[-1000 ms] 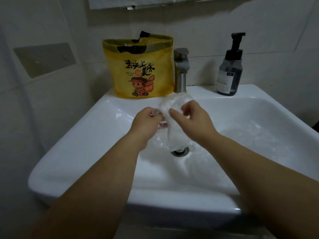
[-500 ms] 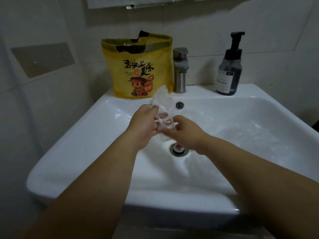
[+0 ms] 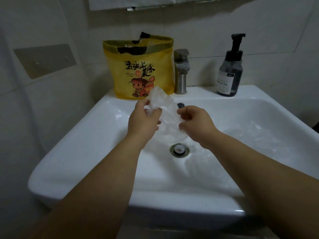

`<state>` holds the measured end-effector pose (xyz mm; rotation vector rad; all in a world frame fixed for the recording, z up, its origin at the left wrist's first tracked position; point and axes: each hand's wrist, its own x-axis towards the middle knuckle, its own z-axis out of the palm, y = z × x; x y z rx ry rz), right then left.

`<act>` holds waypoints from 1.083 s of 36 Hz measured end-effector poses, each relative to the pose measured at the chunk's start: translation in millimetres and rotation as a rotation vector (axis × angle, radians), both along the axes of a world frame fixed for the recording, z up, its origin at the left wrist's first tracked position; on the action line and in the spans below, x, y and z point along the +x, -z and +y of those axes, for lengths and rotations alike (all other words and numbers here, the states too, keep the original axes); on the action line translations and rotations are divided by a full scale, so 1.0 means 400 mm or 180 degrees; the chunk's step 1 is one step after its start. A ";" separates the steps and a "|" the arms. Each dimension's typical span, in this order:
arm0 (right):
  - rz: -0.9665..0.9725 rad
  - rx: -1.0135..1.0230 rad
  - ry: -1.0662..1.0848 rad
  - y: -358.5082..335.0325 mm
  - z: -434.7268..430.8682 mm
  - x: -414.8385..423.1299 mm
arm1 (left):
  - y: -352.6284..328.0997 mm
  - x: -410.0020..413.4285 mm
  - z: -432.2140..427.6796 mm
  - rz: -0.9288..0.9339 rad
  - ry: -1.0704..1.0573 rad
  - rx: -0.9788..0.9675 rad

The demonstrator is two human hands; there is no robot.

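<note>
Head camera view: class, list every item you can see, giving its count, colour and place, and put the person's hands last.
crumpled clear plastic: one, transparent, held above the basin between both hands
basin: one, white, fixed against the tiled wall
drain: one, silver, at the basin bottom
tap: one, brushed steel, on the back ledge
yellow bag: one, yellow with a cartoon print, on the ledge left of the tap
pump bottle: one, dark with a black pump, on the ledge right of the tap
wall plate: one, grey, on the left wall
left hand: pinches the plastic
right hand: grips the plastic
</note>
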<state>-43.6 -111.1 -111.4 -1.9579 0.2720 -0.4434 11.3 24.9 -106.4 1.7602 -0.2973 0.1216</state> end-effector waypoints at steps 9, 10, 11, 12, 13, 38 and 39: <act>0.0693 0.1549 0.0486 -0.009 -0.014 0.002 | -0.022 0.004 0.000 0.1006 0.0164 -0.1234; 0.0771 0.1965 0.0319 -0.013 -0.008 -0.002 | -0.023 0.000 -0.001 0.1139 0.0332 -0.1294; 0.0696 0.2193 0.0169 -0.017 -0.003 -0.005 | -0.027 -0.006 -0.003 0.1248 0.0547 -0.1322; 0.0511 0.2259 0.0064 -0.021 0.002 -0.005 | -0.029 -0.014 -0.004 0.1331 0.0767 -0.1312; 0.0255 0.2219 0.0007 -0.023 0.003 -0.003 | -0.030 -0.021 -0.007 0.1388 0.0962 -0.1291; -0.0731 0.3291 0.0179 -0.054 -0.050 -0.017 | -0.054 0.000 0.046 0.1557 0.1267 -0.2677; -0.0758 0.3402 0.0136 -0.051 -0.058 -0.016 | -0.053 0.004 0.053 0.1584 0.1354 -0.2846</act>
